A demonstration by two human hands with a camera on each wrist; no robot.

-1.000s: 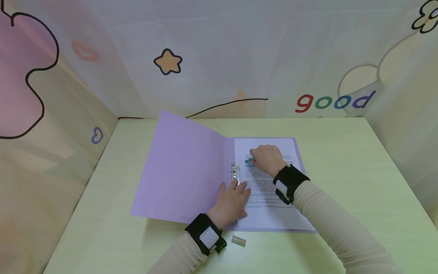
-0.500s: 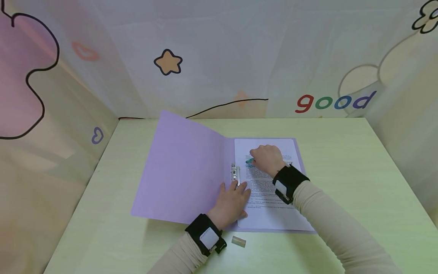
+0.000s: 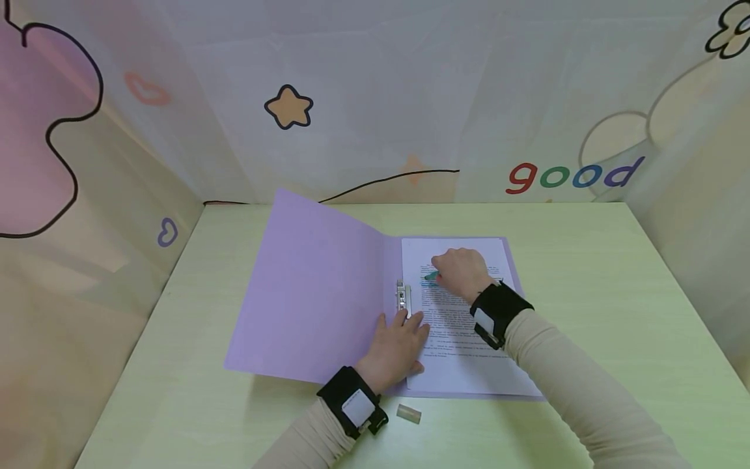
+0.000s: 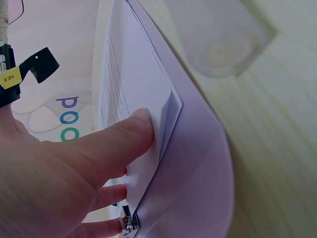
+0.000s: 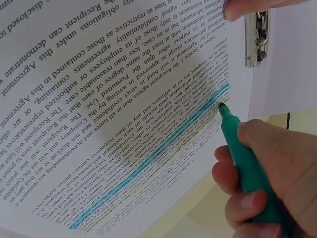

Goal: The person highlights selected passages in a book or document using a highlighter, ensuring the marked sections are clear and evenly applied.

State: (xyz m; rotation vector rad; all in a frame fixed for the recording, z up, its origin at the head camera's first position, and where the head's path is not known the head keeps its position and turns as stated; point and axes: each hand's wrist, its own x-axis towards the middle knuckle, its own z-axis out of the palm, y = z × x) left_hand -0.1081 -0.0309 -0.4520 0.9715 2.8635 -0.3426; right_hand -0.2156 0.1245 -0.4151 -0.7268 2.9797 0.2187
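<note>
In the head view, a printed sheet [image 3: 457,371] lies in an open purple folder [image 3: 310,293]. My right hand [image 3: 463,272] grips a teal highlighter [image 5: 250,176], its tip at the left ends of the text lines. The right wrist view shows a bright blue stripe [image 5: 148,161] across one line and a thinner yellow-green stripe beside it. Whether the tip touches the paper I cannot tell. My left hand [image 3: 395,345] rests with spread fingers on the sheet's left edge, below the metal clip [image 3: 401,294]. Its thumb lies along the paper in the left wrist view.
A small greyish cap-like piece [image 3: 408,413] lies on the pale table [image 3: 597,286] in front of the folder. The folder's left cover slants up off the tabletop. A printed cloth backdrop [image 3: 375,98] stands behind and at both sides.
My right hand and the highlighter have shifted slightly to the right over the sheet. The left hand and the folder stay where they were.
</note>
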